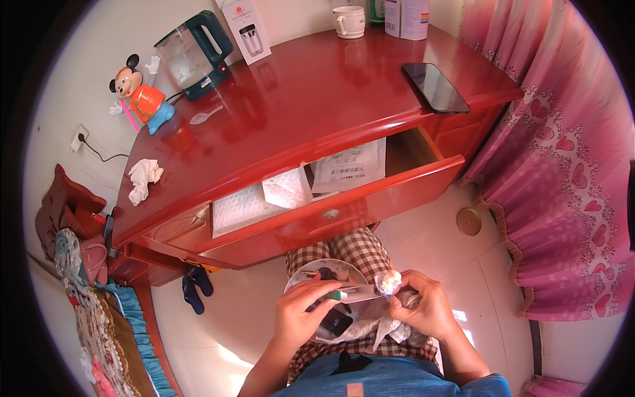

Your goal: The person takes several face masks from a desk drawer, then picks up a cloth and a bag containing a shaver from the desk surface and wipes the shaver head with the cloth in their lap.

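My left hand (302,310) pinches a thin, flat, pale piece with a green-and-white part (336,295) between thumb and fingers; exactly what it is I cannot tell. Its far end points at a crumpled white wad (388,282) with yellowish spots, gripped in my right hand (429,307). A round plate (293,279) rests on my lap under the left hand. On it lie a small black object (337,321) and dark pieces partly hidden by my fingers. A greyish-white cloth (379,322) drapes over the plate's right edge, below my right hand.
Ahead, a red wooden desk (307,99) has its drawer (347,213) pulled out over my knees, with packets (349,166) inside. On top stand an electric kettle (193,54), a Mickey Mouse figure (144,97), a mug (349,22) and a smartphone (434,88). Pink curtains (560,198) hang at right.
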Demonstrator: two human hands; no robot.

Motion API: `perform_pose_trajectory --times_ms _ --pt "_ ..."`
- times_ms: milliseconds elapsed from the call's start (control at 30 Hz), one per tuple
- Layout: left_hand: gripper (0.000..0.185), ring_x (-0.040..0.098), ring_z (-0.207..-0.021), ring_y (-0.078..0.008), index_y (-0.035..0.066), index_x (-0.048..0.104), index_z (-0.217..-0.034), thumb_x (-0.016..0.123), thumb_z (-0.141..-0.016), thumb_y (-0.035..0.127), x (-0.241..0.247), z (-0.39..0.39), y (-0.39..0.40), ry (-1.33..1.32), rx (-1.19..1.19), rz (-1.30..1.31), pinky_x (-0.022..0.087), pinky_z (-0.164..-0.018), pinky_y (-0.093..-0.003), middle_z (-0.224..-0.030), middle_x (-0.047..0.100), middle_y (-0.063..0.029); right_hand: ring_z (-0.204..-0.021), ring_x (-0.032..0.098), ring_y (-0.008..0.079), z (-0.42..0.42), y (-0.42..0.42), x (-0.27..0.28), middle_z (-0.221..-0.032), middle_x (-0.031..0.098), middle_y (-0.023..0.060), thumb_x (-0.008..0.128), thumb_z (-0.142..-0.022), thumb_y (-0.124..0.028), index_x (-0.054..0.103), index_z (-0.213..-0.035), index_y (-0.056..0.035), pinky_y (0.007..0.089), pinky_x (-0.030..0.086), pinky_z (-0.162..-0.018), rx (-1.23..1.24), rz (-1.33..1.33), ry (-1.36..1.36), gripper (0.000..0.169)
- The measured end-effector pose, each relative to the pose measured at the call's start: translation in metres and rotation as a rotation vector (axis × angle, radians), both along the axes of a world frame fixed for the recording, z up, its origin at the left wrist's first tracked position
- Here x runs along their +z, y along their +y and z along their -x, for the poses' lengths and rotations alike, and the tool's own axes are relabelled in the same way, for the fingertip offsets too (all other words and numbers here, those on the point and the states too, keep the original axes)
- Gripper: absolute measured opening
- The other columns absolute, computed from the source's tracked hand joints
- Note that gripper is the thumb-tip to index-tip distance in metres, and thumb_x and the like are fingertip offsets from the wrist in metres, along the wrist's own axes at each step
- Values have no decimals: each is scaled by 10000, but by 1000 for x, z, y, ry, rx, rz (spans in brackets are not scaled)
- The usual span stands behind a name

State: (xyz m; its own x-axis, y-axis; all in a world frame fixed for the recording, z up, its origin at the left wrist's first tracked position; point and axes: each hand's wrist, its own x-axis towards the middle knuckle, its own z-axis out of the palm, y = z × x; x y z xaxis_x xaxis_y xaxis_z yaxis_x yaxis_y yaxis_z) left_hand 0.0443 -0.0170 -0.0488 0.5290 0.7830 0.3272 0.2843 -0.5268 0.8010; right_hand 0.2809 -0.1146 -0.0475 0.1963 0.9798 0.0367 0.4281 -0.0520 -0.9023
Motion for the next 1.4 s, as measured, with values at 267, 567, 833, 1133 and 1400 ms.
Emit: perform_pose_trajectory --times_ms 267,567,833,1133,1400 --pt "303 706 -988 -241 13 757 -1079 785 -780 -27 11 -4 -2 -32 -13 113 535 -914 -367 -992 754 -105 -871 655 94 2 0 4 -958 719 41 704 -898 -44 697 -1127 -2 270 537 -818 -20 102 412 233" --pt "310 710 -1026 -254 13 743 -1096 765 -790 -30 9 -2 -1 -52 -47 107 504 -1025 -421 -1051 755 -110 -865 639 103 -2 0 8 -977 693 39 684 -892 -15 740 -1144 -66 267 525 -814 43 53 322 263" --pt "331 698 -1087 -273 2 746 -1077 734 -762 -98 1 1 -1 -154 -7 107 445 -1105 -478 -1059 754 -120 -812 663 183 -5 -7 24 -956 635 22 744 -793 -37 768 -1147 -176 316 565 -729 216 -188 -100 381" --pt "344 706 -1075 -286 -1 754 -1017 700 -711 -147 0 -1 -1 -168 -74 73 388 -1147 -546 -1045 759 -132 -768 670 226 6 -7 44 -940 600 38 766 -723 -92 731 -1125 -107 346 571 -672 306 -228 -441 403" --pt "329 699 -1084 -232 23 753 -1071 739 -769 -106 -4 1 -1 -132 -89 33 390 -1158 -509 -1075 754 -89 -764 692 265 20 -2 34 -928 678 83 764 -784 -64 725 -1111 -68 358 575 -681 213 -234 -376 329"
